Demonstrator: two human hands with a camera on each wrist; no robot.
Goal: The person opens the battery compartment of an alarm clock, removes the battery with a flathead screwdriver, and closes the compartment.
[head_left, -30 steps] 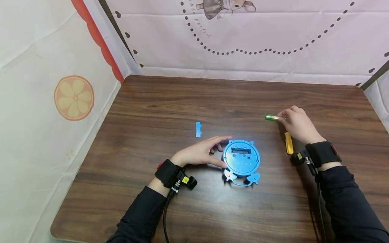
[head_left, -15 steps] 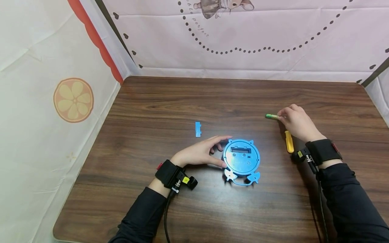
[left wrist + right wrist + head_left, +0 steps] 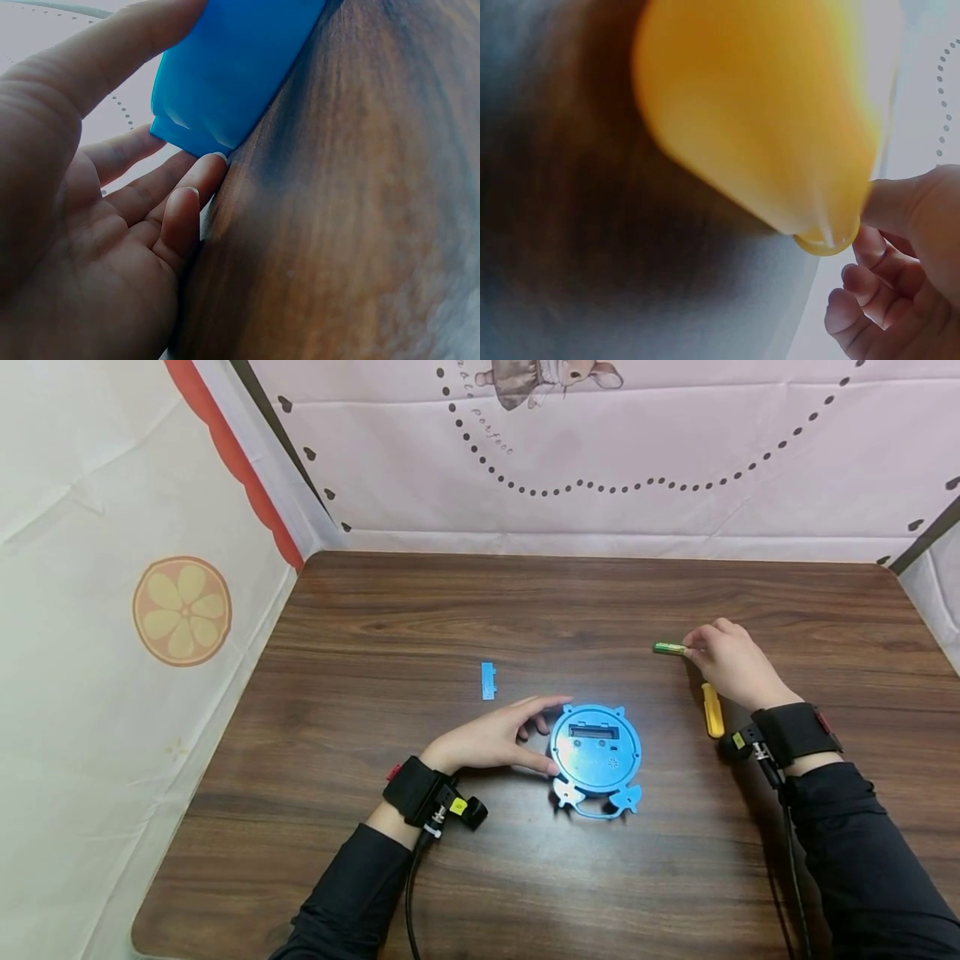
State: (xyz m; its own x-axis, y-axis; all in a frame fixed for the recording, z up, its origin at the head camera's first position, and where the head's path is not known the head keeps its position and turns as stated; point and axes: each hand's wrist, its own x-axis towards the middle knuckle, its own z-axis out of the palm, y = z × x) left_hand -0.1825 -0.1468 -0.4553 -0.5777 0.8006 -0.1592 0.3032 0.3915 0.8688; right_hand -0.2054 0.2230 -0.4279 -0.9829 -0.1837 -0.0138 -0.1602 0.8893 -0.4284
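Observation:
A round blue clock [image 3: 596,760] lies back up on the table, its battery slot uncovered. My left hand [image 3: 487,739] holds it by the left side, thumb at the lower edge and index finger at the top. In the left wrist view, the thumb overlaps the blue casing [image 3: 232,67] and the other fingertips are at its edge. Over on the right, my right hand [image 3: 738,667] pinches one end of a slim green battery [image 3: 670,649], which points left. The battery is hidden in the right wrist view by a yellow handle [image 3: 757,105].
A small blue battery cover [image 3: 488,681] lies to the upper left of the clock. The yellow handle [image 3: 713,711], like a screwdriver's, lies just below my right hand on the brown wooden table [image 3: 480,602]. Printed white cloth [image 3: 637,435] hangs behind the table.

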